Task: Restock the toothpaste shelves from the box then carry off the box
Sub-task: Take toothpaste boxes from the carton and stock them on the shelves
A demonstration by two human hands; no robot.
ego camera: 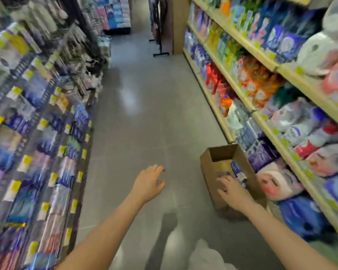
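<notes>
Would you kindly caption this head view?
Right hand reaches into the floor-standing cardboard box; left hand hovers open over the aisle.

Plain brown cardboard on the box (213,172), matt, a little rough at the cut edges. Inside it, small cartons (237,170) with a glossy printed face. The floor (144,123) is smooth grey tile, sheened by a light patch. Right shelves (242,90) look like pale wood; their soft packs (277,182) are shiny plastic film. Left racks (23,65) are dark metal.
</notes>
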